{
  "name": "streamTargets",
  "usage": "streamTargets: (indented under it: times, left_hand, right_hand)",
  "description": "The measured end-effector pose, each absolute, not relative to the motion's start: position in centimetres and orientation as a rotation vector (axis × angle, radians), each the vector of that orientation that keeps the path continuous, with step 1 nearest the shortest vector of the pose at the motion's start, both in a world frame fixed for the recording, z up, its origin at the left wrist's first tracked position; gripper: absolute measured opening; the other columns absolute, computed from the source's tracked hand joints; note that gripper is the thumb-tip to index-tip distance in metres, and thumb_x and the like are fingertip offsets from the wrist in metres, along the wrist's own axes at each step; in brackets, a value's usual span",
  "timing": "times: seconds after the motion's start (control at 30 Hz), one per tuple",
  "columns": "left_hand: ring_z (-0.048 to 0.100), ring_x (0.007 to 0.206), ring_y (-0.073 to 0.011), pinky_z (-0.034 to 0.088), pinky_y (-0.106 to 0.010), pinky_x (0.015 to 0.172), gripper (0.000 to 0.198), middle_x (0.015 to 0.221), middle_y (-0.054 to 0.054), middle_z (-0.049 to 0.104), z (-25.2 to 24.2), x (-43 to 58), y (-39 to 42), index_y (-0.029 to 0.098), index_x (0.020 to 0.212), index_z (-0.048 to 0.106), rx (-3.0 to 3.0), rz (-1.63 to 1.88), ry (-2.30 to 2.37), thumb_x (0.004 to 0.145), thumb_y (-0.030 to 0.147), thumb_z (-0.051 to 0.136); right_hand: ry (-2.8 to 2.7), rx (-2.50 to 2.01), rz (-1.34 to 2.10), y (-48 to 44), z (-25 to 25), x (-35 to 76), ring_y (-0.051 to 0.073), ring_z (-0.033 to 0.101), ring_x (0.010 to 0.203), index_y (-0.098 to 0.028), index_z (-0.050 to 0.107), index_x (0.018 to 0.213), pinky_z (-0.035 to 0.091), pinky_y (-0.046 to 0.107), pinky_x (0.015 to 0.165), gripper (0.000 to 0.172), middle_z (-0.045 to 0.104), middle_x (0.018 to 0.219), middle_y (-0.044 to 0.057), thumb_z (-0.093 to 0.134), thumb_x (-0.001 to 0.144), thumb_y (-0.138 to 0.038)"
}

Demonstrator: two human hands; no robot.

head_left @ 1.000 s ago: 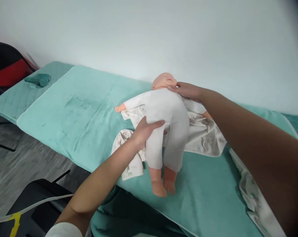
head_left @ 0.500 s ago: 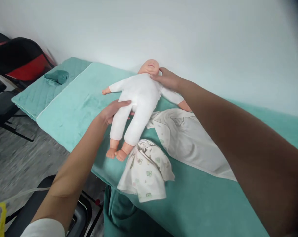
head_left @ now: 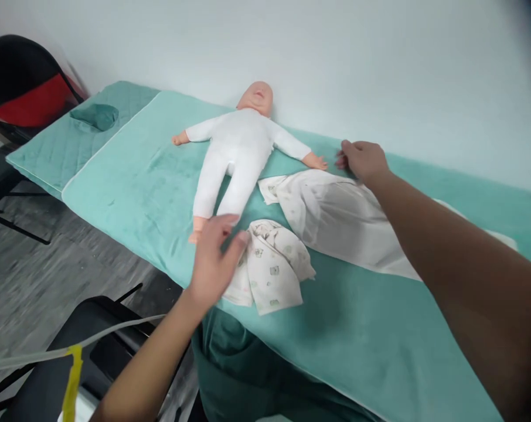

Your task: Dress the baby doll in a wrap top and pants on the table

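Note:
A baby doll [head_left: 241, 140] with a white cloth body lies on its back on the green bed cover [head_left: 129, 158], its head by the wall. My left hand [head_left: 217, 258] hovers over the doll's feet, thumb and fingers apart, and partly hides them. Close to that hand lies a small white printed baby garment [head_left: 276, 269], crumpled near the bed's front edge. My right hand [head_left: 362, 159] is above a larger white cloth [head_left: 344, 220], to the right of the doll's outstretched hand. Its fingers curl loosely with nothing visible in them.
A white wall [head_left: 336, 64] runs along the bed's far side. Black chairs stand at the left, one with a red panel [head_left: 32, 99]. Another black chair [head_left: 94, 328] is by the front edge, with a pale cord [head_left: 116, 328] and yellow tape [head_left: 73, 381] above it.
Both hands have let go of the doll, which now lies flat. My left hand has moved down towards the doll's feet and printed garment; my right hand has moved right, over the larger cloth.

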State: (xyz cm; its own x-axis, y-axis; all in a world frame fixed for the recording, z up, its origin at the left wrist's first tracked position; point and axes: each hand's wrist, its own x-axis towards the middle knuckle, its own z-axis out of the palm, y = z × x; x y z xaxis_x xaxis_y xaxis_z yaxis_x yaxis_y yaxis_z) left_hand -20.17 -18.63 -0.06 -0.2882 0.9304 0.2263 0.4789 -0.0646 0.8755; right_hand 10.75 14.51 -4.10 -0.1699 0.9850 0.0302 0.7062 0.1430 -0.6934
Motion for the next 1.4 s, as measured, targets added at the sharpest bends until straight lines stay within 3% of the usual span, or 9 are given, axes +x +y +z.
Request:
streamTargets:
  times: [0.17,0.37,0.53,0.63,0.73,0.9,1.13,1.3,1.4]
  left_hand:
    - [0.055,0.14,-0.0365,0.041,-0.055,0.123,0.077,0.146,-0.017,0.062,-3.0,-16.6,-21.2,0.017,0.145,0.057,1.238,1.048,1.706,0.073,0.026,0.085]
    - [0.066,0.093,-0.0197,0.053,-0.036,0.096,0.048,0.1,-0.004,0.072,-1.9,-13.5,-21.8,0.016,0.123,0.075,1.138,0.939,1.278,0.075,0.015,0.076]
    - [0.064,0.103,-0.0222,0.052,-0.037,0.095,0.034,0.107,-0.01,0.071,0.1,-8.0,-23.8,0.019,0.102,0.079,2.056,0.943,1.183,0.088,0.004,0.053]
    - [0.062,0.117,-0.0286,0.051,-0.045,0.101,0.038,0.124,-0.016,0.07,0.5,-5.2,-24.3,0.018,0.121,0.073,2.512,0.936,1.31,0.096,0.007,0.048]
    - [0.049,0.145,-0.0356,0.039,-0.055,0.118,0.052,0.153,-0.02,0.057,0.6,-3.8,-24.1,0.017,0.146,0.057,2.669,0.856,1.552,0.094,0.016,0.063]
    - [0.068,0.117,-0.0341,0.053,-0.049,0.099,0.04,0.123,-0.016,0.073,0.9,-3.7,-22.2,0.017,0.133,0.063,2.529,0.303,1.703,0.093,0.017,0.059]
    - [0.067,0.115,-0.0256,0.054,-0.039,0.101,0.046,0.121,-0.01,0.071,3.8,-3.5,-19.4,0.018,0.121,0.061,1.966,1.322,1.701,0.08,0.002,0.046]
    - [0.063,0.131,-0.0241,0.05,-0.041,0.114,0.044,0.139,-0.008,0.066,4.9,-2.5,-20.1,0.022,0.133,0.056,1.69,1.531,1.293,0.089,0.019,0.057]
    - [0.043,0.154,-0.0318,0.034,-0.05,0.13,0.077,0.16,-0.013,0.049,3.7,-3.0,-21.7,0.025,0.149,0.047,1.765,1.534,1.258,0.08,0.039,0.079]
  right_hand:
    - [-2.107,-1.783,0.576,8.1,-2.2,16.3,0.026,0.058,0.072,-0.029,0.061,0.06,0.051,0.051,0.087,0.055,0.064,0.065,0.009,0.066,0.078,-0.081]
    - [-2.409,-1.565,0.401,-0.8,2.7,15.5,0.032,0.069,0.098,-0.026,0.074,0.1,0.052,0.047,0.093,0.026,0.079,0.11,0.01,0.063,0.089,-0.046]
    - [-2.77,-1.175,0.282,-11.7,6.6,15.0,0.031,0.07,0.114,-0.025,0.072,0.127,0.052,0.041,0.09,0.035,0.075,0.125,0.01,0.052,0.099,-0.033]
    - [-2.947,-1.165,0.197,-17.4,7.9,15.8,0.024,0.072,0.098,-0.029,0.071,0.13,0.048,0.032,0.073,0.035,0.073,0.121,0.007,0.048,0.104,-0.028]
    - [-3.001,-1.19,0.167,-20.6,8.3,17.0,0.023,0.071,0.106,-0.029,0.066,0.136,0.043,0.029,0.068,0.036,0.071,0.127,0.006,0.046,0.106,-0.026]
    - [-2.949,-1.556,0.046,-20.9,7.9,18.7,0.03,0.072,0.103,-0.023,0.056,0.146,0.043,0.035,0.069,0.043,0.068,0.135,0.012,0.049,0.105,-0.031]
    - [-2.691,-1.749,0.395,-18.4,6.3,19.7,0.036,0.068,0.116,-0.016,0.06,0.139,0.051,0.044,0.092,0.043,0.071,0.129,0.019,0.048,0.104,-0.036]
    - [-2.225,-1.193,0.95,-18.1,5.7,17.5,0.03,0.069,0.111,-0.02,0.074,0.11,0.052,0.041,0.103,0.042,0.077,0.117,0.01,0.052,0.101,-0.054]
    - [-1.902,-1.039,1.268,-19.0,5.9,14.9,0.029,0.07,0.109,-0.02,0.077,0.108,0.054,0.041,0.101,0.052,0.078,0.109,0.007,0.061,0.092,-0.067]
